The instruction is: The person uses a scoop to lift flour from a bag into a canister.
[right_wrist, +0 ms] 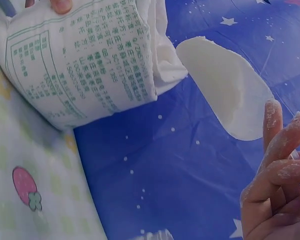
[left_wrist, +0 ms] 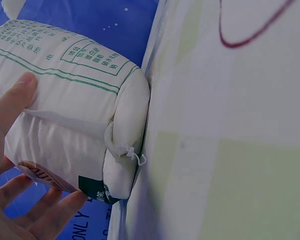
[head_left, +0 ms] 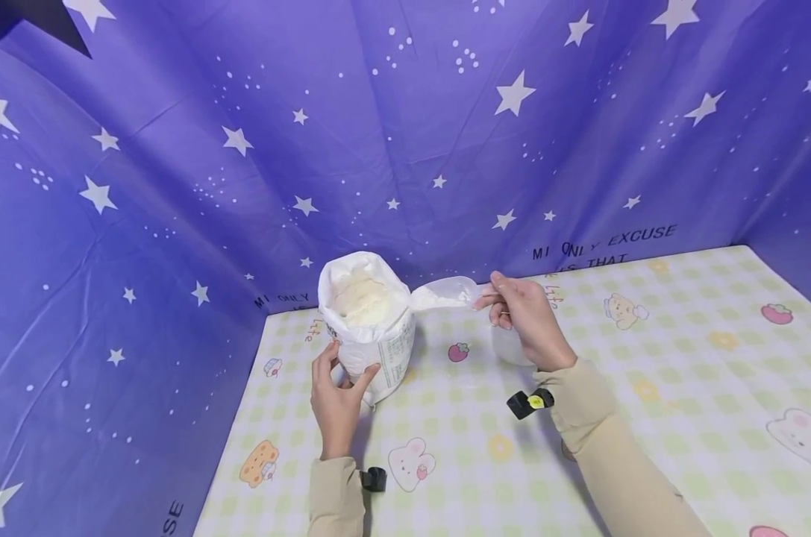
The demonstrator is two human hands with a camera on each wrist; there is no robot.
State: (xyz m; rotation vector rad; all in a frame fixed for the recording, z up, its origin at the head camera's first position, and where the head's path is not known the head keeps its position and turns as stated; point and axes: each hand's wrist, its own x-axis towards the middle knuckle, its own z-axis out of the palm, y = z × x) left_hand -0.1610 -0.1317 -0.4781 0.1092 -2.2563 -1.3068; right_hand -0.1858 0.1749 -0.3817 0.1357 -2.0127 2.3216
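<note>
A white bag of flour [head_left: 395,347] stands upright, its top open and pale powder showing inside. My left hand [head_left: 338,399] grips its lower side; in the left wrist view the thumb [left_wrist: 21,95] lies across the front and the fingers spread around the other side. My right hand [head_left: 522,317] holds a clear plastic scoop [head_left: 445,292] by its handle, with white powder in the bowl. The scoop's tip is right at the bag's rim. White powder dusts the right fingers [right_wrist: 275,117]. Under the right hand stands a translucent container [head_left: 509,344], partly hidden by that hand.
The table carries a green-and-white checked cloth [head_left: 459,403] printed with cartoon animals and strawberries. A purple-blue curtain [head_left: 405,134] with white stars hangs close behind the bag and along the left side. Black straps [head_left: 531,403] are on both wrists.
</note>
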